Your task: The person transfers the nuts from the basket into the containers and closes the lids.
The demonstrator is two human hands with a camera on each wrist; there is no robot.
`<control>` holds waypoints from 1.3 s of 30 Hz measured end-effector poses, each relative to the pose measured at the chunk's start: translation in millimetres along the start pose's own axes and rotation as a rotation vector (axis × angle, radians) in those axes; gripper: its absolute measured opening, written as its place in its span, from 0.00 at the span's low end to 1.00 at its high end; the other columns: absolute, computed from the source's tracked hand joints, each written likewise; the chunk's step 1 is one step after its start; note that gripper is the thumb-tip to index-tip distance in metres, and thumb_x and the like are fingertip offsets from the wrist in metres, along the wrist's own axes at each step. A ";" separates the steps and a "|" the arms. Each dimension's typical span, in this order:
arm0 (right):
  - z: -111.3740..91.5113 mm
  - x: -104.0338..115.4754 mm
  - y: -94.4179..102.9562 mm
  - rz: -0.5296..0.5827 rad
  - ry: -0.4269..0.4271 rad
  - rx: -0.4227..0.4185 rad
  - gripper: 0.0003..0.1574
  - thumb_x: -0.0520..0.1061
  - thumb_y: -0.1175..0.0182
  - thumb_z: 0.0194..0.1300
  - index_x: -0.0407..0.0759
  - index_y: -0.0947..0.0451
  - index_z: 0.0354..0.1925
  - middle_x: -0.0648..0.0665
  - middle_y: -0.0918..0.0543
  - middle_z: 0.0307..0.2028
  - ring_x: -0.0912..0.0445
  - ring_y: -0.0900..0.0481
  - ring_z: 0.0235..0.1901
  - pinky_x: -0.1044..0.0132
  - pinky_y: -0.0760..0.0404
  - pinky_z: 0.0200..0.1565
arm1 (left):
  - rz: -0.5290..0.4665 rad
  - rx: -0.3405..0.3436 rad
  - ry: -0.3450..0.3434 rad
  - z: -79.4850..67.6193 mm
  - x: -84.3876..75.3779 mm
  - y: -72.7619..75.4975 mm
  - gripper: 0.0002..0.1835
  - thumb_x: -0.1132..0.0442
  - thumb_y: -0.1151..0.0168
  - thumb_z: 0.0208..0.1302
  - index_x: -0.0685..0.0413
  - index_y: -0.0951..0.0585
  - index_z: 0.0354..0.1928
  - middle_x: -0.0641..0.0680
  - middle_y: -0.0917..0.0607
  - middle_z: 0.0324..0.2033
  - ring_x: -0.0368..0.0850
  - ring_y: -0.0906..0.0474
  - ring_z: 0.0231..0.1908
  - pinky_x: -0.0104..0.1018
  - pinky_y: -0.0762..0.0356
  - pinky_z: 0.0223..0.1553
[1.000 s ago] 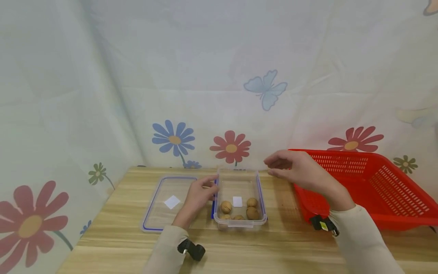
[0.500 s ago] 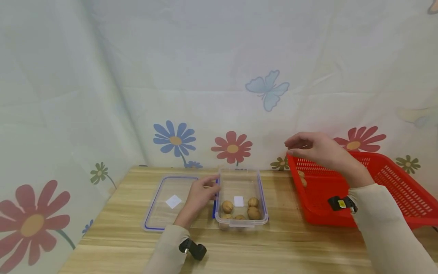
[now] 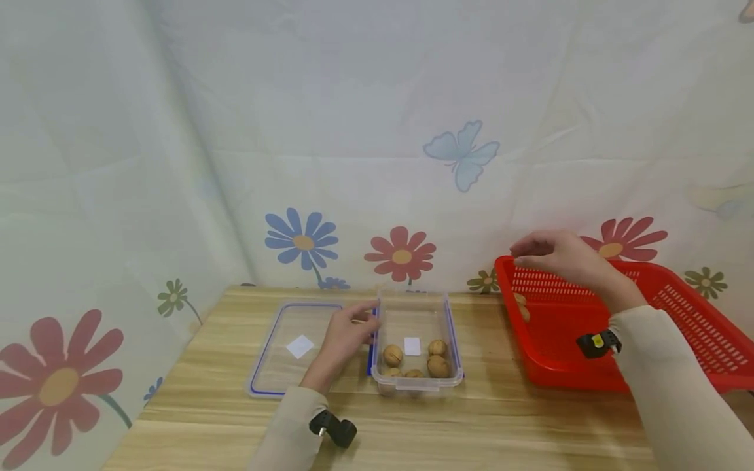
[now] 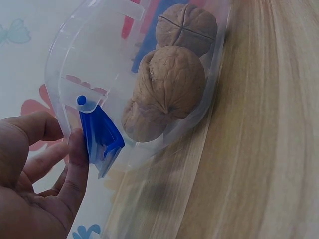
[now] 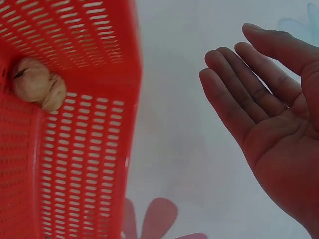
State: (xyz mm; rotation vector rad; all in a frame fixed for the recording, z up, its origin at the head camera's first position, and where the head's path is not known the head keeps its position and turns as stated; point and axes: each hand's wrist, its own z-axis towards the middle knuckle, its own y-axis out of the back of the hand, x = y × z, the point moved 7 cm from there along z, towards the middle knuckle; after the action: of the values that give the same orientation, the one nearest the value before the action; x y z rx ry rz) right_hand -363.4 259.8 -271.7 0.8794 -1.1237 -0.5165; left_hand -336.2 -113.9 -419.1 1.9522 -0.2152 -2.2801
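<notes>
A clear plastic box (image 3: pixel 412 319) with blue side latches holds several walnuts (image 3: pixel 438 366) near its front end. My left hand (image 3: pixel 347 333) pinches the left rim of this box between thumb and fingers, right at the blue latch (image 4: pixel 101 137) seen in the left wrist view. My right hand (image 3: pixel 562 256) is raised over the back left part of the red basket (image 3: pixel 533 363). Its fingers are relaxed and the palm (image 5: pixel 281 142) holds nothing. More walnuts (image 5: pixel 37 84) lie in a corner of the basket, also visible beside its left wall in the head view.
Left of the box, a clear lid (image 3: pixel 268 356) with a blue seal and a white label (image 3: pixel 299 347) lies flat on the wooden table (image 3: pixel 448 425). Behind the table hangs a flowered curtain (image 3: pixel 353 131). The basket fills the table's right side.
My right hand has moved right, from near the box to above the red basket, uncovering the walnuts by its left wall. My left hand stays at the box rim.
</notes>
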 end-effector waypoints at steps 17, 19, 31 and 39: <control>3.2 -73.2 -37.8 0.079 -0.100 0.204 0.29 0.43 0.31 0.72 0.33 0.21 0.66 0.33 0.16 0.60 0.43 0.20 0.54 0.43 0.14 0.58 | 0.004 0.009 0.003 -1.7 1.0 -1.0 0.24 0.72 0.33 0.66 0.67 0.18 0.65 0.62 0.14 0.42 0.45 0.16 0.30 0.44 0.08 0.37; 3.2 -78.6 -43.2 0.076 -0.111 0.223 0.28 0.43 0.30 0.71 0.33 0.20 0.65 0.34 0.16 0.59 0.44 0.20 0.52 0.44 0.13 0.58 | 0.009 0.003 0.007 -2.3 1.3 0.3 0.24 0.72 0.33 0.65 0.67 0.18 0.64 0.62 0.14 0.42 0.45 0.16 0.29 0.44 0.08 0.38; 3.0 -90.7 -58.1 0.043 -0.154 0.330 0.27 0.43 0.27 0.67 0.36 0.16 0.61 0.38 0.13 0.55 0.46 0.18 0.51 0.40 0.15 0.59 | 0.012 -0.001 -0.007 2.4 0.6 -0.9 0.24 0.73 0.34 0.66 0.66 0.17 0.64 0.62 0.13 0.41 0.44 0.16 0.30 0.40 0.08 0.36; 6.0 -95.8 -69.8 0.021 -0.163 0.389 0.26 0.45 0.23 0.63 0.38 0.14 0.57 0.42 0.12 0.49 0.48 0.17 0.47 0.43 0.14 0.58 | 0.008 0.001 -0.009 -0.5 -0.9 -1.5 0.24 0.73 0.34 0.65 0.68 0.18 0.64 0.63 0.14 0.42 0.45 0.15 0.31 0.38 0.08 0.35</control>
State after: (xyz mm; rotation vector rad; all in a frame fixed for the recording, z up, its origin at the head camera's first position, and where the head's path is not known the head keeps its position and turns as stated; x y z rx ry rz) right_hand -399.9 289.3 -380.6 1.1750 -1.4090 -0.3615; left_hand -335.6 -112.3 -418.6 1.9384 -0.2246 -2.2839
